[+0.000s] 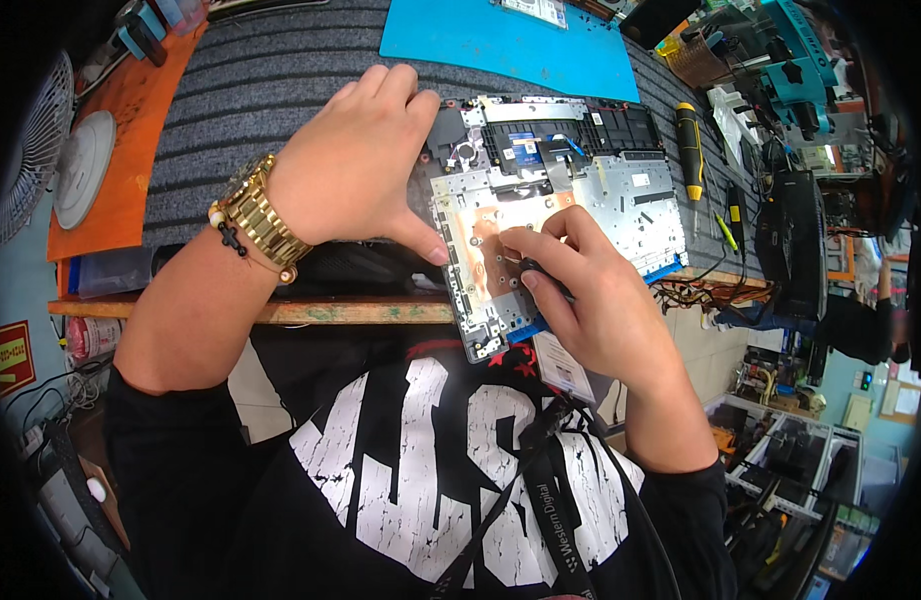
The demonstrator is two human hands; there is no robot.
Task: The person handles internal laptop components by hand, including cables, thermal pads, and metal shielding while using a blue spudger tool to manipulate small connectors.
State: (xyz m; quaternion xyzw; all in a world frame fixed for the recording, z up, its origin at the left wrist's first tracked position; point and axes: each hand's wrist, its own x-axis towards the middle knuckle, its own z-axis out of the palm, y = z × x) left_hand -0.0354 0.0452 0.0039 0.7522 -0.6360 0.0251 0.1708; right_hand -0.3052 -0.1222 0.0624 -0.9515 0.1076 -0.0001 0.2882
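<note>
- Head view: an opened laptop chassis (pixel 621 185) lies between the two hands, inner side up, its near-left corner jutting past the counter (pixel 281 85).
- The left hand (pixel 366 160) is half open, thumb on the chassis's left edge, fingers by its far-left corner; whether they grip underneath cannot be told.
- The right hand (pixel 591 290) is closed in a pinch over the metal plate, apparently on a small dark piece (pixel 530 266) – mostly hidden by the fingers.
- Progress, judged: the casing is already open and much of the plate bare; dark parts remain along the edge beyond the right hand. How much work is left cannot be told.
- Right of the right hand, a yellow-and-black screwdriver (pixel 690 150) lies unheld.
- Containers: far beyond the right hand stands a brown holder (pixel 697 66); below the left hand's side, a reddish tub (pixel 93 338) – contents of both unclear.
</note>
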